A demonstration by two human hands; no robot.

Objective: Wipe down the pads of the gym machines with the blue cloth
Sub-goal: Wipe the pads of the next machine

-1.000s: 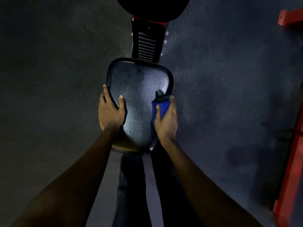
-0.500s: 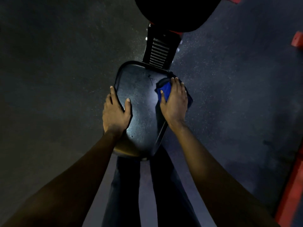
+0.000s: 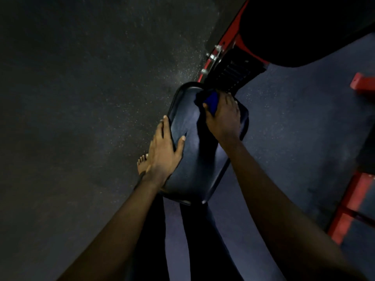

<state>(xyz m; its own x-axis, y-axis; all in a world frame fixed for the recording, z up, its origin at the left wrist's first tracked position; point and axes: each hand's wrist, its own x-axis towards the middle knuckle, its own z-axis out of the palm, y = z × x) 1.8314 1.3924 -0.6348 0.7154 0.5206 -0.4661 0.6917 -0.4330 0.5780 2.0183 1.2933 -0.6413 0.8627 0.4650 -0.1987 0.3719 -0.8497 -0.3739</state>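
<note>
Black seat pad is getting wiped: right hand is pressing blue cloth at its far edge, fingers together; left hand, fingers spread, is bracing (back pad seemingly left).

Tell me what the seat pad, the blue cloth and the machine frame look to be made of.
Seat pad: smooth black vinyl or leather-like cover, going by its soft sheen and piped edge. Blue cloth: soft fabric, bunched in folds under the right hand; the weave is too dark to tell. Machine frame: red-painted metal, probably steel, with silver bolts.
</note>
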